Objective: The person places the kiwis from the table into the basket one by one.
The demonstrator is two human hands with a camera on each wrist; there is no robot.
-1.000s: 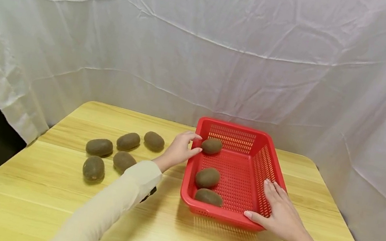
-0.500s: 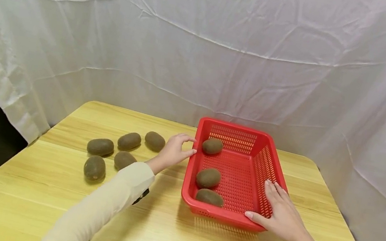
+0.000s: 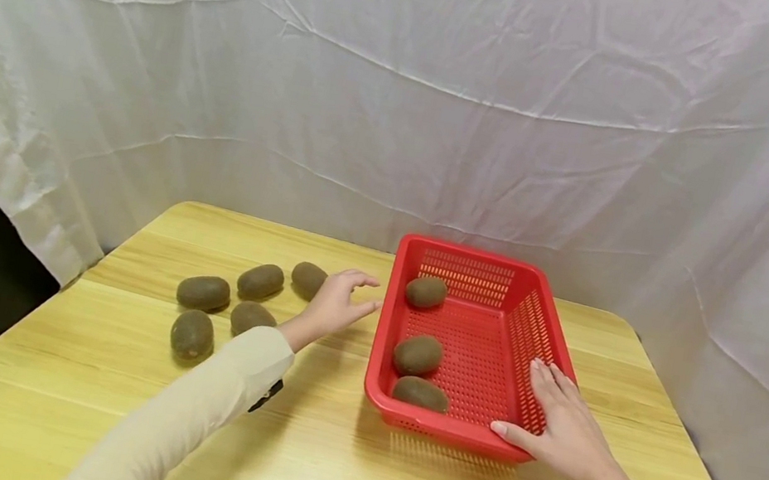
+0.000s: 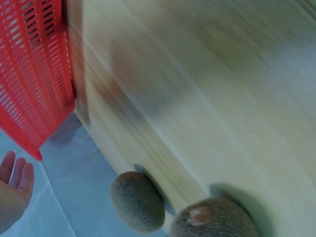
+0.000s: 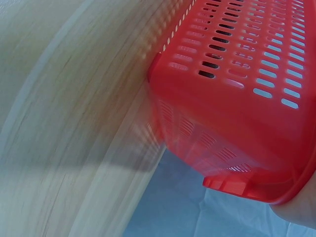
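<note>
My left hand (image 3: pixel 335 304) is in the air between the red plastic basket (image 3: pixel 383 382) and the loose kiwis, thumb and fingers apart, holding nothing. In the left wrist view that hand (image 4: pixel 16 190) shows below the basket corner (image 4: pixel 37 143). Inside the basket lie a kiwi (image 3: pixel 426 291) at the far left, another kiwi (image 3: pixel 417 354) nearer, and a third kiwi (image 3: pixel 420 393) by the near wall. My right hand (image 3: pixel 569 433) rests over the basket's near right corner, fingers fairly straight, thumb on the near rim. In the right wrist view the basket (image 5: pixel 222 108) hides most of it.
Several kiwis lie on the wooden table (image 3: pixel 104 389) left of the basket, among them one behind the left hand (image 3: pixel 307 280), a kiwi (image 3: pixel 260 281), a kiwi (image 3: pixel 203 292) and a near one (image 3: pixel 192 335). A white curtain (image 3: pixel 405 109) hangs behind the table.
My left hand has moved left, away from the basket's left rim toward the loose kiwis. The right hand has stayed on the basket corner, and the kiwis have not moved.
</note>
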